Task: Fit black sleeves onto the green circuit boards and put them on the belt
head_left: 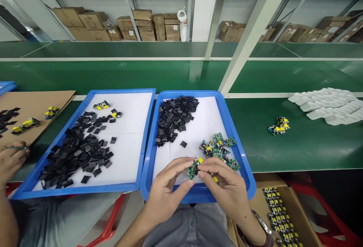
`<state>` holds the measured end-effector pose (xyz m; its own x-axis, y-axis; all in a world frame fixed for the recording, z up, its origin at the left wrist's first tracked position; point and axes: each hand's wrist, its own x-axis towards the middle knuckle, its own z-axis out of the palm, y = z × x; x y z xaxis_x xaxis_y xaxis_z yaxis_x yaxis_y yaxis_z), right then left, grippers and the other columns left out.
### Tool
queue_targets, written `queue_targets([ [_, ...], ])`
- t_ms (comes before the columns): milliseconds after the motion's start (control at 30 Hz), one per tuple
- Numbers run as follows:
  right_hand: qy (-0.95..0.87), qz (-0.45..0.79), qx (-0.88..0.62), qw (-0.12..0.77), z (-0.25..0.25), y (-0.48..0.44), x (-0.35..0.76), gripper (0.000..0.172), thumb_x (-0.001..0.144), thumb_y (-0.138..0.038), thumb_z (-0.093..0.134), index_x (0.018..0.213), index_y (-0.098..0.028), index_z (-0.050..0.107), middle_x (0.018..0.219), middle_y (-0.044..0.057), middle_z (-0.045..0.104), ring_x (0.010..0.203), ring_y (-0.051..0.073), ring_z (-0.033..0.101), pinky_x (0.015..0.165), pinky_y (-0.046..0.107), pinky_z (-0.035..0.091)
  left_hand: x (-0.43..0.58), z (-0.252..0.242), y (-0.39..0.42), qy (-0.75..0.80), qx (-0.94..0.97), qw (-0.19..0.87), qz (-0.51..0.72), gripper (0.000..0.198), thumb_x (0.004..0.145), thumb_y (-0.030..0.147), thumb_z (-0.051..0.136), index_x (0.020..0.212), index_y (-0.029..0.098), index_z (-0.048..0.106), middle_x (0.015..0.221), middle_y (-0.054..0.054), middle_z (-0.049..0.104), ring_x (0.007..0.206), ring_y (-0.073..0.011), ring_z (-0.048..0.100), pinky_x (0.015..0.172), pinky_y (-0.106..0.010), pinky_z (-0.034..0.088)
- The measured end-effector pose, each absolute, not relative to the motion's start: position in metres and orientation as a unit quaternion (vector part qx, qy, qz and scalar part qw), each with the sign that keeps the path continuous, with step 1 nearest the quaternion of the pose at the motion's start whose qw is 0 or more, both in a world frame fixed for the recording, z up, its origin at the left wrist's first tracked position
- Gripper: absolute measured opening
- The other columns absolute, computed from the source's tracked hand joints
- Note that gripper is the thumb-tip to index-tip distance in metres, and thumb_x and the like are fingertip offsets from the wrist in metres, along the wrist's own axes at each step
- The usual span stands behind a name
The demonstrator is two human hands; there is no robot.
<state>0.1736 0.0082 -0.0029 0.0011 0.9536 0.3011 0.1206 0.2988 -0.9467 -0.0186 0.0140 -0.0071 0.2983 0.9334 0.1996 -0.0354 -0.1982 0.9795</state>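
Observation:
Above the front of the right-hand blue tray (251,177), my left hand (171,186) pinches a small green circuit board (193,170) with a yellow part on it. My right hand (224,184) closes thumb and forefinger at the board's right edge; a dark bit shows there, too small to name. Below the right fingers another yellow part (214,178) peeks out, mostly hidden. Just behind my hands lies a heap of circuit boards (218,145). A pile of small black plastic pieces (176,116) fills the tray's back left, with one loose black piece (183,144) apart from it.
Left of me stands another blue tray (146,137) with black pieces and two boards. A co-worker's hand (13,160) is at far left near cardboard (61,97). Right are a lone board assembly (279,126), white housings (330,105) and a box of boards (303,216). A post (252,24) rises behind.

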Motion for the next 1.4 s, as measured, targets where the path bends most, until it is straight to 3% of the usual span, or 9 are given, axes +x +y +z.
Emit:
queue_targets([
  [133,-0.591,0.379,-0.462,0.542,-0.002,0.005,0.168,0.019,0.093,-0.012,0.073,0.103,-0.025,0.08,0.092,0.005,0.076,0.084,0.019,0.072,0.07,0.029,0.059,-0.021,-0.008,0.011,0.356,0.574,0.558,0.481,0.045,0.097,0.01,0.07,0.137,0.03,0.069,0.14,-0.01,0.066,0.129,-0.0233,0.067,0.109,-0.036,0.059],
  [233,-0.59,0.385,-0.468,0.534,-0.003,0.003,0.163,0.016,0.092,-0.012,0.072,0.1,-0.024,0.079,0.09,0.005,0.076,0.083,0.019,0.072,0.071,0.03,0.059,-0.023,-0.01,0.011,0.346,0.564,0.566,0.493,0.042,0.096,0.009,0.07,0.133,0.028,0.071,0.137,-0.011,0.068,0.128,-0.0242,0.069,0.11,-0.04,0.059],
  [400,-0.593,0.382,-0.475,0.526,-0.002,0.003,0.16,0.015,0.093,-0.012,0.07,0.096,-0.023,0.078,0.087,0.005,0.074,0.081,0.019,0.071,0.071,0.031,0.058,-0.027,-0.017,0.008,0.355,0.587,0.538,0.489,0.041,0.095,0.011,0.073,0.131,0.028,0.073,0.139,-0.012,0.069,0.13,-0.0274,0.067,0.107,-0.044,0.061],
  [967,-0.676,0.367,-0.467,0.436,0.01,0.013,0.163,0.018,0.095,-0.01,0.06,0.092,-0.023,0.073,0.078,0.001,0.065,0.071,0.016,0.06,0.064,0.027,0.051,-0.027,-0.021,0.008,0.395,0.651,0.425,0.489,0.047,0.089,0.008,0.079,0.13,0.03,0.075,0.126,-0.007,0.078,0.117,-0.0227,0.075,0.099,-0.034,0.066],
  [1267,-0.571,0.507,-0.467,0.446,0.007,0.018,0.169,0.009,0.096,-0.025,0.069,0.094,-0.021,0.077,0.076,0.001,0.068,0.06,0.014,0.068,0.06,0.026,0.058,-0.029,-0.015,0.01,0.38,0.679,0.418,0.47,0.05,0.091,0.009,0.077,0.137,0.029,0.071,0.13,-0.01,0.076,0.119,-0.0236,0.074,0.102,-0.037,0.064],
  [1400,-0.608,0.465,-0.454,0.457,0.006,0.012,0.169,0.012,0.098,-0.021,0.067,0.097,-0.023,0.079,0.077,0.001,0.068,0.066,0.015,0.068,0.063,0.028,0.056,-0.029,-0.015,0.01,0.387,0.671,0.414,0.477,0.047,0.09,0.008,0.077,0.132,0.03,0.074,0.124,-0.007,0.079,0.116,-0.0219,0.075,0.1,-0.033,0.065],
])
